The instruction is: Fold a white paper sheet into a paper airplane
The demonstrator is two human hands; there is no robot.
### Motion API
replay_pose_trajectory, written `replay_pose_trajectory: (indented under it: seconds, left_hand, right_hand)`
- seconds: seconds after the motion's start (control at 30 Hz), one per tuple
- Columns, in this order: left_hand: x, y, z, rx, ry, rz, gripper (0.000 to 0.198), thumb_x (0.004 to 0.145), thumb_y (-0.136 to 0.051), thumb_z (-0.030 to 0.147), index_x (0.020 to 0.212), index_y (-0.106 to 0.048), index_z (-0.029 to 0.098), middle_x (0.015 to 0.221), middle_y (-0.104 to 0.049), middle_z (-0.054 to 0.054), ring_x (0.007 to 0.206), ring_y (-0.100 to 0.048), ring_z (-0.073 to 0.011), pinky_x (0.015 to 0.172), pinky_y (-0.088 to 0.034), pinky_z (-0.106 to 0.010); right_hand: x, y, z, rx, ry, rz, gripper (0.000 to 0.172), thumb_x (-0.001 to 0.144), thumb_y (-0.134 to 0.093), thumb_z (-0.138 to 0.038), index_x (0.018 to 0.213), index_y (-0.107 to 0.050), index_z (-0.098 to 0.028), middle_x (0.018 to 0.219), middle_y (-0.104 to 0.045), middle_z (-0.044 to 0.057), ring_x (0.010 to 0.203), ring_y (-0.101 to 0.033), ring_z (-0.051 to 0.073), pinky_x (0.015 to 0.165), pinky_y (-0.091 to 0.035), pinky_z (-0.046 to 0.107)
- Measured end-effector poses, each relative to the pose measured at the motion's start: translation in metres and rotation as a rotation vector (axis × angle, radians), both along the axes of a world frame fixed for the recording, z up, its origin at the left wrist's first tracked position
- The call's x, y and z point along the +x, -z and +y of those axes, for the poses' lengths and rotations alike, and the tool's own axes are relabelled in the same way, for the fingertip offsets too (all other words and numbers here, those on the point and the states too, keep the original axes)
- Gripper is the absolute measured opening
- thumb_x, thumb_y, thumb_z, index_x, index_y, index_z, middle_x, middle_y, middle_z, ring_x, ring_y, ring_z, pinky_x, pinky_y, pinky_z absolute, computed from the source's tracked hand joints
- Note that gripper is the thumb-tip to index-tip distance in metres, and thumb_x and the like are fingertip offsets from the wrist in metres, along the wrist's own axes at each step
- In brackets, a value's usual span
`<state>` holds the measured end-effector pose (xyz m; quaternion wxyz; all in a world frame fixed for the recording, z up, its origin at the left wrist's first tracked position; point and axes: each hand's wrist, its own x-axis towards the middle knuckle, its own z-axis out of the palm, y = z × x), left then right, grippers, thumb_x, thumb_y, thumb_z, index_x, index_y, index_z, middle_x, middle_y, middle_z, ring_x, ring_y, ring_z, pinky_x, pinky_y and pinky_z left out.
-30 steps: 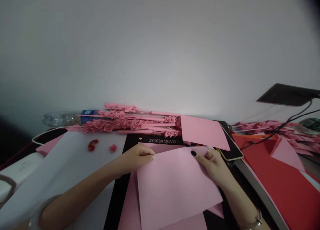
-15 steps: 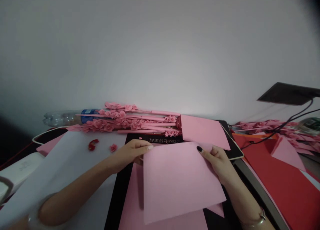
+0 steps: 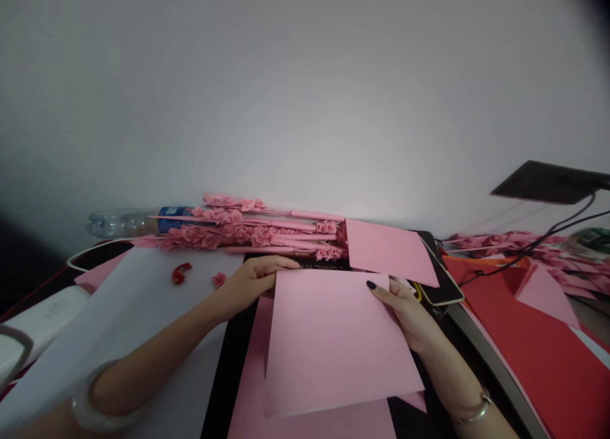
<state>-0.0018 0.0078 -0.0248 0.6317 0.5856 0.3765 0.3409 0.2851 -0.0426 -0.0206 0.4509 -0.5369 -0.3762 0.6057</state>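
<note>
A folded sheet of pink paper (image 3: 343,344) is held up between both hands, its top edge away from me. My left hand (image 3: 252,283) is closed at the sheet's upper left corner, with the fingers along its far edge. At the upper right, my right hand (image 3: 405,309) pinches the paper, thumb on the front and fingers behind. More pink paper (image 3: 309,426) lies underneath on a black mat (image 3: 216,388). To the left, a small pink paper flower (image 3: 218,279) and a curled red piece (image 3: 181,273) rest on a white sheet (image 3: 157,324).
Pink paper flower stems (image 3: 262,229) lie along the wall beside a clear plastic bottle (image 3: 124,223). Another pink sheet (image 3: 391,251) leans at the back. Red paper (image 3: 534,337), black cables (image 3: 538,242) and a dark flat panel (image 3: 548,182) are on the right. A white box (image 3: 47,324) sits at left.
The sheet has shifted slightly left and its top edge lies flatter. My left hand's fingers have stretched further along the top edge, and my right hand has moved a little left.
</note>
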Motion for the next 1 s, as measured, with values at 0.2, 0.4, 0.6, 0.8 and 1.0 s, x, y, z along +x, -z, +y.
replay_pose_trajectory:
  seconds: [0.2,0.4,0.6,0.8,1.0]
  left_hand:
    - [-0.006,0.005,0.006,0.106,-0.055,0.105,0.019,0.078,-0.059,0.026,0.089,-0.071,0.016,0.092,-0.072,-0.002,0.081,-0.064,-0.018,0.068,-0.047,-0.025]
    - [-0.008,-0.005,0.006,0.235,0.02,0.125,0.019,0.082,-0.054,0.021,0.089,-0.072,0.019,0.095,-0.072,-0.003,0.087,-0.064,-0.0164,0.075,-0.048,-0.024]
    - [-0.006,-0.023,-0.004,0.29,0.083,0.114,0.019,0.084,-0.053,0.02,0.085,-0.071,0.019,0.087,-0.071,-0.001,0.081,-0.064,-0.0148,0.07,-0.048,-0.022]
    - [-0.007,-0.025,0.004,0.067,-0.132,-0.16,0.052,0.085,-0.057,0.036,0.135,-0.039,0.034,0.13,-0.056,-0.004,0.109,-0.059,-0.023,0.089,-0.047,-0.038]
    - [-0.007,-0.018,0.004,0.261,-0.016,0.125,0.051,0.09,-0.048,0.044,0.138,-0.039,0.03,0.146,-0.04,-0.004,0.133,-0.035,-0.0288,0.108,-0.032,-0.044]
  right_hand:
    - [0.007,0.001,0.005,0.225,-0.079,-0.312,0.04,0.073,-0.071,-0.042,0.103,-0.062,-0.017,0.1,-0.07,0.01,0.083,-0.066,0.023,0.072,-0.05,0.034]
    - [-0.016,-0.037,0.002,0.703,-0.141,-1.035,0.029,0.083,-0.059,-0.031,0.111,-0.058,-0.023,0.113,-0.063,0.01,0.106,-0.056,0.026,0.09,-0.042,0.041]
    - [-0.064,-0.069,0.023,0.639,-0.676,-0.953,0.019,0.086,-0.055,-0.03,0.07,-0.058,-0.02,0.06,-0.053,-0.002,0.053,-0.044,0.011,0.049,-0.033,0.024]
    - [-0.054,-0.084,0.041,0.398,-0.564,-0.692,0.011,0.084,-0.052,-0.023,0.092,-0.059,-0.018,0.05,-0.032,-0.009,0.043,-0.026,0.007,0.039,-0.02,0.02]
    - [-0.048,-0.086,0.033,0.338,-0.339,-0.513,0.023,0.077,-0.049,-0.018,0.092,-0.067,-0.017,0.061,-0.055,-0.002,0.048,-0.047,0.008,0.045,-0.036,0.021]
